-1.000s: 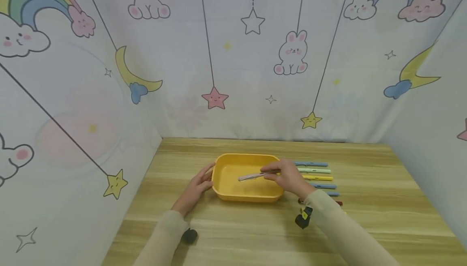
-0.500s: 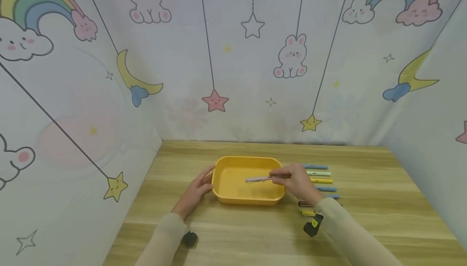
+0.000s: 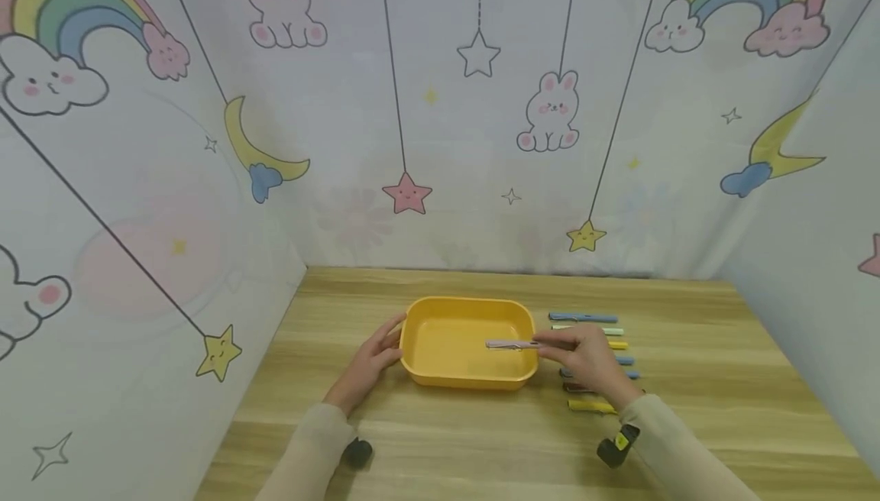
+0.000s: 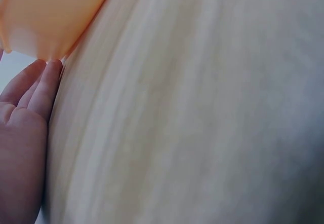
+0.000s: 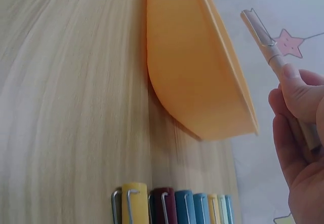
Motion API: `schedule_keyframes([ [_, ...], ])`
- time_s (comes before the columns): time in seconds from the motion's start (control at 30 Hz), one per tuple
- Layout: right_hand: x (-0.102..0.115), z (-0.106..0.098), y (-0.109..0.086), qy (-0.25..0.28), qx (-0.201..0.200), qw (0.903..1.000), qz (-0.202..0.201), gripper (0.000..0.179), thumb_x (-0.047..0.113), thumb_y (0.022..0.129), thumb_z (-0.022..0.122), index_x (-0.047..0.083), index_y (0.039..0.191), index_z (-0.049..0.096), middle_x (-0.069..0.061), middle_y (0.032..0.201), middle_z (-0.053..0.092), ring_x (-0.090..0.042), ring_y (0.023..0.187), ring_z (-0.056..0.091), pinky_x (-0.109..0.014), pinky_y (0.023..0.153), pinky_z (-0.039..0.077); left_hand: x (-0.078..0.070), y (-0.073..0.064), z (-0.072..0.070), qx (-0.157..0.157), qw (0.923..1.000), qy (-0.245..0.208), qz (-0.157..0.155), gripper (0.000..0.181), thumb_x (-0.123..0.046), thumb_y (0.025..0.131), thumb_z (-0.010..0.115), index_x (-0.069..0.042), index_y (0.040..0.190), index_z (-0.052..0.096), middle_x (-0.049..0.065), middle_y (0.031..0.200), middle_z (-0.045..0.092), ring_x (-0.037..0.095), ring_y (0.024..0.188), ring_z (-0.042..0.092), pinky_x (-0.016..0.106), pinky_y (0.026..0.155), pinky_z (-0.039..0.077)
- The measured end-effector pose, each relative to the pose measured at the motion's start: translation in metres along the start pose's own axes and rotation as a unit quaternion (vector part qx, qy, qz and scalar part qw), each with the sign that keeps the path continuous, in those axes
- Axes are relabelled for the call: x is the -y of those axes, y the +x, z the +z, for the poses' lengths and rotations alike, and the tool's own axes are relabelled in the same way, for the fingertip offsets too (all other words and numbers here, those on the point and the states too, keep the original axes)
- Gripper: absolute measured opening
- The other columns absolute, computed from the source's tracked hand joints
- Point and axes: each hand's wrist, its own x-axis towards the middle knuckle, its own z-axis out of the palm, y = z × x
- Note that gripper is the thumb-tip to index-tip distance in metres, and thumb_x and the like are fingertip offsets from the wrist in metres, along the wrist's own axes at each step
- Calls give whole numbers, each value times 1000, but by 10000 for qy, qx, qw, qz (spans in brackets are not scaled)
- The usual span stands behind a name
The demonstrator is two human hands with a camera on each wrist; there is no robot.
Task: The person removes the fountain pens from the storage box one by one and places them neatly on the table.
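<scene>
My right hand pinches a pale pink pen with a metal clip, between thumb and fingers. The pen lies nearly level over the right end of a yellow plastic tray. In the right wrist view the pen is raised above the rim of the tray. At the tray's left end, my left hand rests with extended fingers against the outer wall. The left wrist view shows these fingertips at the base of the tray.
Right of the tray, several capped pens lie in a column, among them a blue pen at the back and a yellow pen at the front. The right forearm partly covers them. Printed cloth walls enclose the wooden table.
My right hand has moved right with the pink pen, from over the tray's middle to its right end. The pen has turned more level. The left hand stays at the tray.
</scene>
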Motion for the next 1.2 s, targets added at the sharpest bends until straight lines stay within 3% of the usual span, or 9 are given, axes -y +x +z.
schedule_keyframes([
  [0.2, -7, -8, -15, 359, -155, 9991, 163, 26, 5, 91, 79, -4, 116, 78, -19, 111, 78, -8, 90, 77, -32, 75, 64, 3, -2, -1, -67, 9999, 106, -27, 65, -21, 105, 60, -29, 165, 35, 13, 165, 41, 30, 149, 45, 48, 118, 40],
  [0.57, -15, -27, -34, 777, -427, 9958, 211, 26, -2, 90, 78, -8, 115, 77, -21, 106, 79, -5, 88, 77, -38, 73, 64, 1, 0, 0, -28, 9999, 96, 45, 64, -20, 106, 59, -29, 165, 35, 14, 166, 39, 30, 150, 44, 50, 119, 40],
  [1.0, -22, -43, -65, 335, -681, 9970, 167, 22, -1, 88, 80, -4, 111, 80, -13, 107, 80, -4, 93, 75, -25, 73, 62, 0, 0, -1, -51, 9999, 131, -16, 63, -15, 107, 55, -28, 165, 35, 15, 167, 38, 31, 152, 40, 50, 120, 38],
  [1.2, -29, -48, -77, 241, -543, 9982, 57, 22, -3, 89, 78, -1, 111, 81, -14, 105, 80, -7, 89, 76, -30, 72, 63, 0, 0, 0, -32, 9999, 151, -33, 63, -16, 107, 55, -30, 165, 35, 15, 167, 38, 31, 152, 41, 52, 120, 38],
])
